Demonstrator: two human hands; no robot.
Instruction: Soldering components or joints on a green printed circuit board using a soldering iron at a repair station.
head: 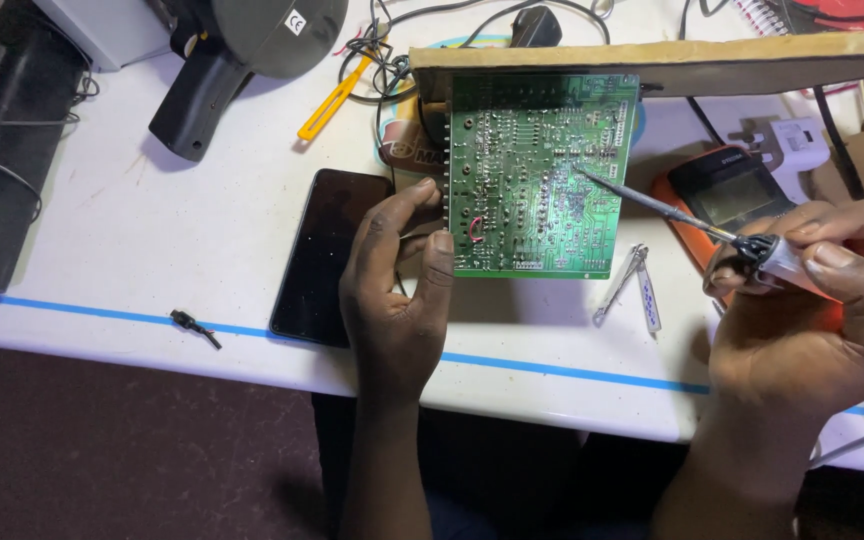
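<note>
A green circuit board (537, 170) lies solder side up on the white table (152, 240), its far edge under a wooden strip (672, 55). My left hand (397, 290) grips the board's left edge with thumb and fingers. My right hand (812, 300) holds a soldering iron (712, 230) like a pen. The iron's thin tip touches the board right of its middle.
A black phone (327, 255) lies face up left of my left hand. Metal tweezers (632, 285) rest right of the board, beside an orange multimeter (727, 195). A yellow tool (332, 100), tangled cables, a black device (222, 70) and a white plug (792, 145) sit farther back.
</note>
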